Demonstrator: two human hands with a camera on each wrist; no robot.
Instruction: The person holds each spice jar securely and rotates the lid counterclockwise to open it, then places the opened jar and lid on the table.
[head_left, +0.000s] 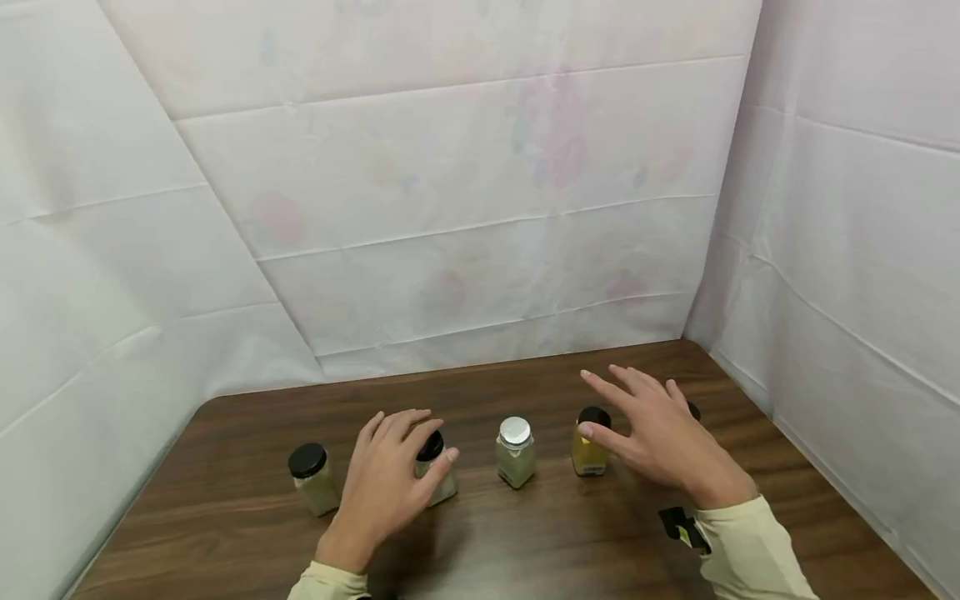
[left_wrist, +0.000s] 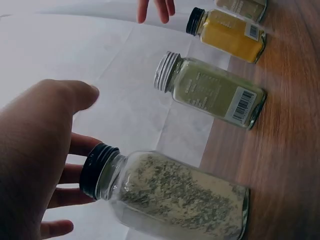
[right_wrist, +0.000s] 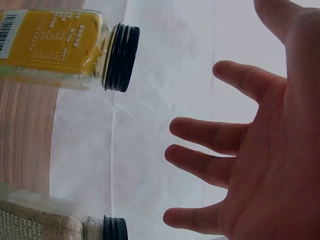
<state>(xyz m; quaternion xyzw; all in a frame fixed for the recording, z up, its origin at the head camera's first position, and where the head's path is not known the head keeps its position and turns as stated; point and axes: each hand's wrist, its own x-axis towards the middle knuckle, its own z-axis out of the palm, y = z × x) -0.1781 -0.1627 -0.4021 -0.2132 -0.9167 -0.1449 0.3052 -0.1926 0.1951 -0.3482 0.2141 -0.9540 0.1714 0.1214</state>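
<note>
My left hand (head_left: 390,475) is held over a square glass jar (left_wrist: 175,195) of pale powder with dark green flakes. Its fingers extend behind the black lid, and the thumb stands away from it; whether any finger touches the lid I cannot tell. To the right stands a silver-lidded jar (head_left: 516,454) of light green powder. My right hand (head_left: 660,433) has its fingers spread, close to a black-lidded jar of yellow powder (head_left: 588,454). The right wrist view shows a gap between these fingers and the yellow jar.
Another black-lidded jar (head_left: 318,483) stands at the left end of the row. Mostly hidden behind my right hand is a jar of beige powder (right_wrist: 45,220). The wooden table (head_left: 480,550) is bounded by white cloth walls (head_left: 450,167).
</note>
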